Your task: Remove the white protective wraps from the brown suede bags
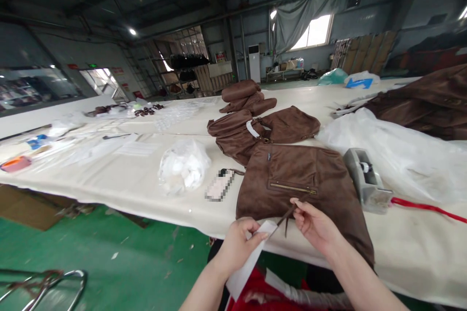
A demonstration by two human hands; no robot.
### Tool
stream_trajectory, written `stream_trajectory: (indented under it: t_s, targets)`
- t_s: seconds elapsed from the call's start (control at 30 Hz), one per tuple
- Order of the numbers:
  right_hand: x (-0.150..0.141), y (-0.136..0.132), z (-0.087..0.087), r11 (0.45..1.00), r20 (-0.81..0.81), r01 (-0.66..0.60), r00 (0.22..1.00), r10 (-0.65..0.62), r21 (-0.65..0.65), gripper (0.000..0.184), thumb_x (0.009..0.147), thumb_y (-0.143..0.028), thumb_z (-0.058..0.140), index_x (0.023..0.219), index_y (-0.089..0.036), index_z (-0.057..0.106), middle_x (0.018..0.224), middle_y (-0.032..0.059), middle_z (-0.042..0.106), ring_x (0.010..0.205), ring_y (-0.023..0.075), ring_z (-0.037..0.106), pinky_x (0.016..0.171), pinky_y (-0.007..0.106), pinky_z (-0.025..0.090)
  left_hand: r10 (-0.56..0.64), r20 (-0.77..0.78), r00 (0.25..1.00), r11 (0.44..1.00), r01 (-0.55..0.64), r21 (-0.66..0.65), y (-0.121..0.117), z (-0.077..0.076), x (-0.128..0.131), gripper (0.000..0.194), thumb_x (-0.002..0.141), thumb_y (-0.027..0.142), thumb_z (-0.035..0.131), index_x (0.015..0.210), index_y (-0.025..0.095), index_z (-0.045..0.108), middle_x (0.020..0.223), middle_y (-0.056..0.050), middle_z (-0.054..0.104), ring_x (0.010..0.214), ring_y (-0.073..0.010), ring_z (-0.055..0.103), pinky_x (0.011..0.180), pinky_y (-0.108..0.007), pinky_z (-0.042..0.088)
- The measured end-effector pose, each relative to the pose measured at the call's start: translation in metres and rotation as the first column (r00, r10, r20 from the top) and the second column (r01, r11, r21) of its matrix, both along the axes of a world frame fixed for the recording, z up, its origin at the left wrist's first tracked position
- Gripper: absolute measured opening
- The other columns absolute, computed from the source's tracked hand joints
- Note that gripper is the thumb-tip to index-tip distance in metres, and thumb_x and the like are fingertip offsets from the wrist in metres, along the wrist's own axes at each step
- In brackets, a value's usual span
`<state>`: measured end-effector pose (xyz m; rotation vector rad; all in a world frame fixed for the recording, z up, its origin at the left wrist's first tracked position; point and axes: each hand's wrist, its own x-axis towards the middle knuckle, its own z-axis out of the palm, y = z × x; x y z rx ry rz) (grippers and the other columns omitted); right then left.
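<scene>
Low in front of me, my left hand [241, 243] is closed on a strip of white paper [245, 274], thumb on top. My right hand [315, 228] pinches a thin brown leather strap [285, 218] between thumb and fingertips. The strap runs down to the top of the paper in my left hand; whether it is joined to it I cannot tell. Under and behind my right hand lies a flat brown leather bag [292, 165] with a brass zip [294, 188]. Its lower edge hangs over the table's front edge.
More brown bags [233, 136] lie behind. To the right stand a grey tape dispenser [367, 182] with a red cord [430, 208] beside it and clear plastic sheeting [394, 150]. A phone [220, 186] and a plastic bag of white pieces [184, 166] are left, on the white table [138, 175].
</scene>
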<state>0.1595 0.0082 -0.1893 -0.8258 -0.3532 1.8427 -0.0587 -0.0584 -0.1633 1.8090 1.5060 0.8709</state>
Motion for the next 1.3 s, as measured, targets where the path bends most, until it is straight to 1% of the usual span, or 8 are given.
stream_trajectory:
  t_s: [0.13, 0.3, 0.4, 0.53, 0.7, 0.93, 1.07, 1.3]
  targets:
    - [0.009, -0.015, 0.008, 0.987, 0.127, -0.030, 0.992, 0.010, 0.157, 0.020, 0.056, -0.018, 0.087, 0.069, -0.016, 0.072, 0.078, 0.0025, 0.070, 0.060, 0.0065, 0.056, 0.053, 0.014, 0.048, -0.065, -0.004, 0.998, 0.998, 0.065, -0.020, 0.003, -0.001, -0.006, 0.026, 0.085, 0.032, 0.060, 0.064, 0.016, 0.060, 0.065, 0.003, 0.056, 0.064, -0.0108, 0.051, 0.063, -0.021, 0.036]
    - [0.017, -0.022, 0.016, 0.964, 0.224, 0.018, 0.971, -0.080, 0.264, 0.024, 0.060, -0.031, 0.086, 0.075, -0.019, 0.073, 0.070, 0.0026, 0.069, 0.050, 0.0057, 0.052, 0.048, 0.017, 0.044, -0.148, -0.029, 0.989, 0.989, 0.148, -0.007, 0.002, -0.001, -0.007, 0.027, 0.089, 0.033, 0.056, 0.070, 0.017, 0.065, 0.070, 0.001, 0.060, 0.069, -0.0118, 0.054, 0.066, -0.021, 0.038]
    - [0.019, -0.020, 0.016, 0.959, 0.235, 0.066, 0.963, -0.134, 0.276, 0.024, 0.061, -0.034, 0.085, 0.075, -0.019, 0.072, 0.070, 0.0034, 0.069, 0.052, 0.0072, 0.054, 0.047, 0.017, 0.042, -0.189, -0.026, 0.982, 0.982, 0.188, -0.016, 0.001, -0.002, -0.006, 0.025, 0.089, 0.035, 0.056, 0.075, 0.017, 0.068, 0.073, -0.001, 0.063, 0.070, -0.0128, 0.056, 0.066, -0.022, 0.040]
    - [0.013, -0.017, 0.011, 0.965, 0.266, 0.033, 0.958, -0.104, 0.259, 0.025, 0.063, -0.036, 0.084, 0.076, -0.019, 0.072, 0.071, 0.0047, 0.070, 0.051, 0.0086, 0.055, 0.046, 0.019, 0.043, -0.217, -0.037, 0.975, 0.976, 0.217, -0.005, 0.000, -0.002, -0.003, 0.023, 0.088, 0.035, 0.058, 0.079, 0.018, 0.070, 0.075, -0.003, 0.065, 0.071, -0.0138, 0.058, 0.067, -0.022, 0.041]
    - [0.004, -0.017, 0.001, 0.961, 0.410, 0.029, 0.900, -0.145, 0.275, 0.034, 0.058, -0.042, 0.085, 0.077, -0.017, 0.072, 0.072, 0.0064, 0.072, 0.051, 0.0116, 0.058, 0.047, 0.022, 0.045, -0.249, -0.042, 0.968, 0.969, 0.249, -0.002, -0.001, 0.003, 0.004, 0.021, 0.087, 0.034, 0.061, 0.079, 0.018, 0.071, 0.074, -0.003, 0.067, 0.070, -0.0135, 0.059, 0.066, -0.022, 0.041]
    - [0.001, -0.018, -0.003, 0.928, 0.615, -0.154, 0.782, -0.096, 0.340, 0.037, 0.062, -0.050, 0.079, 0.072, -0.015, 0.075, 0.060, 0.0072, 0.069, 0.047, 0.0122, 0.053, 0.046, 0.025, 0.043, -0.229, -0.085, 0.970, 0.973, 0.229, -0.007, 0.008, 0.005, 0.013, 0.012, 0.083, 0.027, 0.064, 0.080, 0.019, 0.072, 0.077, -0.002, 0.069, 0.074, -0.0140, 0.061, 0.069, -0.022, 0.042]
    - [0.007, -0.014, -0.009, 0.929, 0.641, -0.096, 0.749, -0.168, 0.356, 0.037, 0.062, -0.051, 0.077, 0.075, -0.016, 0.077, 0.075, 0.0100, 0.073, 0.048, 0.0127, 0.054, 0.046, 0.026, 0.045, -0.239, -0.102, 0.966, 0.971, 0.240, -0.007, 0.012, 0.006, 0.015, 0.018, 0.083, 0.030, 0.064, 0.073, 0.018, 0.071, 0.069, 0.000, 0.066, 0.066, -0.0119, 0.057, 0.064, -0.021, 0.039]
    - [0.018, -0.010, -0.014, 0.927, 0.657, -0.064, 0.724, -0.212, 0.369, 0.037, 0.062, -0.051, 0.077, 0.076, -0.017, 0.077, 0.079, 0.0102, 0.074, 0.049, 0.0125, 0.055, 0.047, 0.025, 0.048, -0.268, -0.095, 0.959, 0.961, 0.260, -0.089, 0.009, 0.007, 0.015, 0.030, 0.084, 0.040, 0.061, 0.068, 0.016, 0.069, 0.061, 0.002, 0.060, 0.059, -0.0101, 0.050, 0.058, -0.020, 0.036]
